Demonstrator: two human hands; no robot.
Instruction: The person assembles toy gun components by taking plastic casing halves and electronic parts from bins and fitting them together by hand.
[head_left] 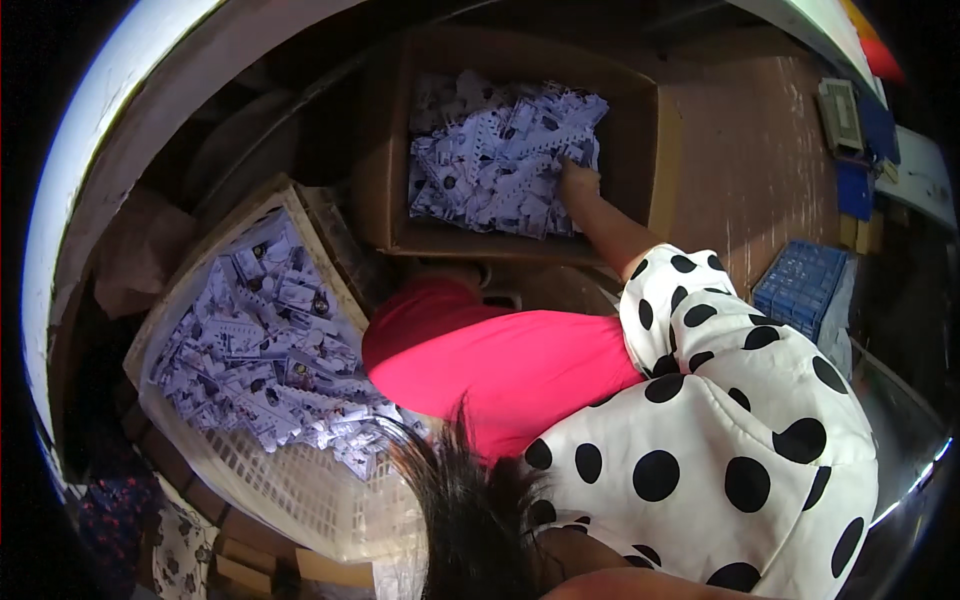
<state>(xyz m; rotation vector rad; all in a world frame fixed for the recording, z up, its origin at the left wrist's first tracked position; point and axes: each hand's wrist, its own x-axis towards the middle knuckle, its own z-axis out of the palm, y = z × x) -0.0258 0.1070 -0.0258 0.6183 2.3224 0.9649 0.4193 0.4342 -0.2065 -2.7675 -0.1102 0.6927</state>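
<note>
The right hand (579, 184) touched flat white pieces (490, 160) in the carton (634, 150), grip unclear; left hand was unseen; basket (300, 505) stood partly filled.

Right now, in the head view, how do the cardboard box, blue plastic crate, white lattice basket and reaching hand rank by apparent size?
1. Cardboard box and white lattice basket: too alike to rank
2. Blue plastic crate
3. Right hand: smallest

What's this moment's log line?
right hand: at small white pieces in brown cardboard box | left hand: unseen | white latticed plastic basket: holds similar pieces
</note>
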